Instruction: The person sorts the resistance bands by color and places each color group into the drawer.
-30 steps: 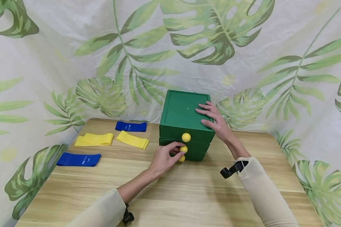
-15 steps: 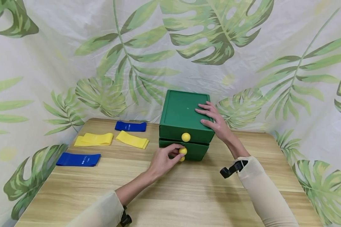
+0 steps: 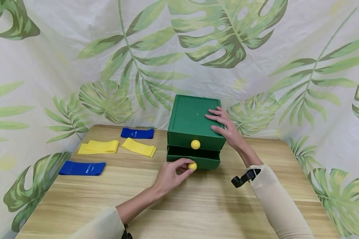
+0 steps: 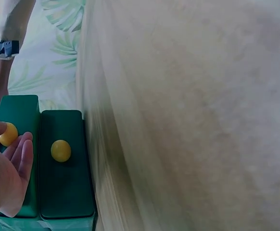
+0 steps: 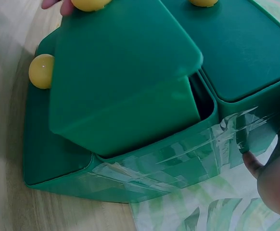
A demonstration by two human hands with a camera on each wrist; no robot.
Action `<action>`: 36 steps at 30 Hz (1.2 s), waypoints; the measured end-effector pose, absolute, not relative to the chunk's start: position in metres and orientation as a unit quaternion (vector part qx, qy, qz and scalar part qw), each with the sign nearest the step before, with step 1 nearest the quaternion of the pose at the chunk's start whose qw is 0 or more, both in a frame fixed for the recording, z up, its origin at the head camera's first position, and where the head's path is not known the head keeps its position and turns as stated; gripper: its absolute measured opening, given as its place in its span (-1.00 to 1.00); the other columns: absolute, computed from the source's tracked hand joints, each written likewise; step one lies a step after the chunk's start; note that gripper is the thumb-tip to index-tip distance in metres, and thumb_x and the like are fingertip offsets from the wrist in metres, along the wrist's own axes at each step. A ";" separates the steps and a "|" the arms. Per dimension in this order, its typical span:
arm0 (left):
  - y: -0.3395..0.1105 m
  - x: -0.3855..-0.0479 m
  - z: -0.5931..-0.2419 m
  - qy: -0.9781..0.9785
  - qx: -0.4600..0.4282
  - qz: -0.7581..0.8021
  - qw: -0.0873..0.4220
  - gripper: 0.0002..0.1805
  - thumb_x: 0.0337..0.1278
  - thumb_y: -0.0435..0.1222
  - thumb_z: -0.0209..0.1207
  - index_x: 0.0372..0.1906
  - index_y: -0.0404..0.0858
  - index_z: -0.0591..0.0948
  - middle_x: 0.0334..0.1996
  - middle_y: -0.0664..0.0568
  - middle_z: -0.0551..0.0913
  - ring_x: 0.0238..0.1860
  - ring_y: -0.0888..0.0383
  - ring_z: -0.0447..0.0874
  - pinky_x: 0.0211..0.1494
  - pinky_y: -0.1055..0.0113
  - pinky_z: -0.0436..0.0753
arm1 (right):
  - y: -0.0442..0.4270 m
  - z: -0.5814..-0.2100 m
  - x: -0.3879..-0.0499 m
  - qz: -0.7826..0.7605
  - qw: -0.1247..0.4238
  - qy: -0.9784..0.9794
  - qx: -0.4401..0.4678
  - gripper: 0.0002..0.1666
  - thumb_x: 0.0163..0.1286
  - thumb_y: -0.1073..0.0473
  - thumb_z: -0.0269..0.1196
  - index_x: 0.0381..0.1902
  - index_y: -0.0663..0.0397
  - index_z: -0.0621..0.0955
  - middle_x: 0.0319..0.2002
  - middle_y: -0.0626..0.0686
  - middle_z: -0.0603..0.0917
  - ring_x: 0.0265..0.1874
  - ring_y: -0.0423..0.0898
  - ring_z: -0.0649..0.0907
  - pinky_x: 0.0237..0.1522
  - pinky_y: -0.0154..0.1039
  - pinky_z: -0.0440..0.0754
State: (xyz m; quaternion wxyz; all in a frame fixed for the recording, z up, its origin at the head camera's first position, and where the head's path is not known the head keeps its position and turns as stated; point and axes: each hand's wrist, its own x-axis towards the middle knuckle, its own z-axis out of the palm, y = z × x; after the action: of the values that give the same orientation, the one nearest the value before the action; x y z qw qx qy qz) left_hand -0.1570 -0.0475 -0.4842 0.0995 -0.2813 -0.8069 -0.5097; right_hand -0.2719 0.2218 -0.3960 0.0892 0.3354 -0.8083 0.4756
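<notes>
A green cabinet (image 3: pixel 194 116) of stacked drawers with round yellow knobs stands at the back of the table. Its middle drawer (image 3: pixel 207 163) is pulled partway out, showing a dark gap under the top drawer. My left hand (image 3: pixel 170 176) pinches that drawer's yellow knob (image 3: pixel 192 166) between thumb and fingers, also seen in the left wrist view. With fingers spread, my right hand (image 3: pixel 227 129) rests on the cabinet's top near its right edge. In the right wrist view, the bottom drawer's knob (image 5: pixel 41 71) sits below the pulled-out drawer (image 5: pixel 125 72).
On the left of the wooden table (image 3: pixel 185 212) lie two yellow bands (image 3: pixel 100 146) (image 3: pixel 139 147) and two blue bands (image 3: pixel 137 133) (image 3: pixel 82 168). A leaf-patterned cloth (image 3: pixel 155 66) hangs behind the table.
The middle drawer has slid out toward me, and my left hand has moved toward me and slightly down with its knob. My right hand has stayed on the cabinet top.
</notes>
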 end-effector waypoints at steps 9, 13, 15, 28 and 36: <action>-0.050 -0.142 -0.482 -0.813 -0.283 -0.500 0.097 -0.76 0.26 -0.32 0.47 0.00 -0.11 0.78 -0.22 0.11 0.85 -0.26 0.32 0.79 -0.19 0.32 0.81 | 0.222 -0.396 -0.272 0.475 0.090 -0.811 0.330 -0.46 0.58 0.27 0.14 0.46 0.21 0.54 0.57 0.22 0.35 0.70 0.14 -0.03 0.65 0.29 -0.24; -0.053 -0.136 -0.482 -0.813 -0.285 -0.500 0.087 -0.77 0.27 -0.31 0.47 0.00 -0.10 0.78 -0.21 0.12 0.85 -0.28 0.33 0.77 -0.23 0.28 0.81 | 0.222 -0.397 -0.272 0.475 0.089 -0.811 0.328 -0.46 0.57 0.26 0.14 0.46 0.21 0.54 0.57 0.22 0.35 0.70 0.12 -0.03 0.65 0.29 -0.23; -0.054 -0.133 -0.482 -0.813 -0.286 -0.500 0.086 -0.76 0.27 -0.31 0.47 0.00 -0.09 0.78 -0.21 0.13 0.84 -0.29 0.34 0.76 -0.26 0.29 0.81 | 0.222 -0.396 -0.272 0.476 0.088 -0.811 0.328 -0.46 0.57 0.27 0.14 0.46 0.21 0.54 0.57 0.22 0.35 0.70 0.13 -0.03 0.65 0.30 -0.23; -0.060 -0.115 -0.481 -0.807 -0.298 -0.504 0.080 -0.77 0.27 -0.28 0.48 -0.01 -0.05 0.77 -0.23 0.15 0.84 -0.32 0.38 0.75 -0.32 0.41 0.76 | 0.222 -0.394 -0.271 0.470 0.094 -0.812 0.333 -0.46 0.57 0.28 0.15 0.46 0.21 0.54 0.57 0.23 0.35 0.70 0.15 -0.02 0.65 0.30 -0.22; -0.063 -0.108 -0.481 -0.805 -0.295 -0.510 0.063 -0.76 0.27 -0.29 0.47 0.01 -0.04 0.78 -0.18 0.14 0.84 -0.31 0.38 0.75 -0.32 0.44 0.75 | 0.222 -0.396 -0.274 0.471 0.090 -0.812 0.334 -0.46 0.56 0.29 0.16 0.45 0.22 0.55 0.57 0.23 0.36 0.70 0.16 -0.03 0.65 0.28 -0.23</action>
State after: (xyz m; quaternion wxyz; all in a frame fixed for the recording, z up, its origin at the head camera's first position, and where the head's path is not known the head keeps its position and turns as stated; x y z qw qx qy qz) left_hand -0.1081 -0.0626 -0.4805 0.0625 -0.2951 -0.8054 -0.5102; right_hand -0.2737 0.2220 -0.3959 0.0903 0.3336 -0.8116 0.4711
